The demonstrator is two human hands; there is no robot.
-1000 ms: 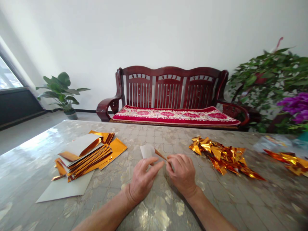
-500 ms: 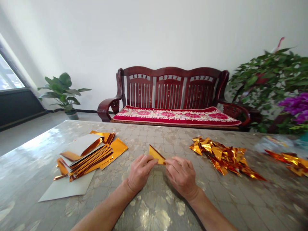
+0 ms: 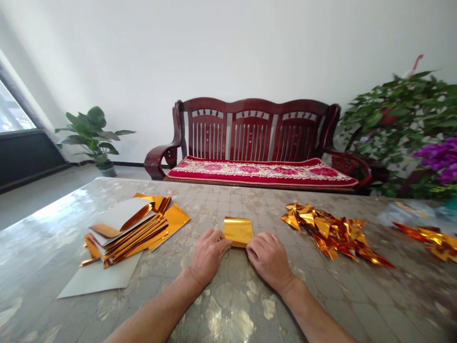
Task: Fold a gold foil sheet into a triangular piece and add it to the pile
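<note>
"What's under the fingers?"

"A glossy grey desk point(image 3: 385, 305) patterned with tiles and flowers. Beyond the fingers, past its far edge, stands a dark red wooden settee point(image 3: 248, 138) with a floral seat cover point(image 3: 246, 170), set against a white wall point(image 3: 250, 47)."

"And the hands?"

"The left hand point(image 3: 207, 257) and right hand point(image 3: 271, 263) are nearly level, fingers narrow, pinching the near corners of a folded gold sheet point(image 3: 238, 231), one on each side. The sheet lies between them, shiny face up."

"Anything around?"

"Left of the fingers, a fanned stack of gold sheets point(image 3: 137, 238) overlaps a pale sheet point(image 3: 102, 281). Right of them, a heap of pointed gold foil pieces point(image 3: 328, 231); farther right, more foil point(image 3: 433, 240) just nearer than a clear plastic bag point(image 3: 407, 213)."

"Greenery?"

"A potted plant point(image 3: 94, 133) far off to the left; a leafy plant point(image 3: 396, 109) and purple flowers point(image 3: 439, 159) far right, the leaves partly hiding the settee's end."
</note>
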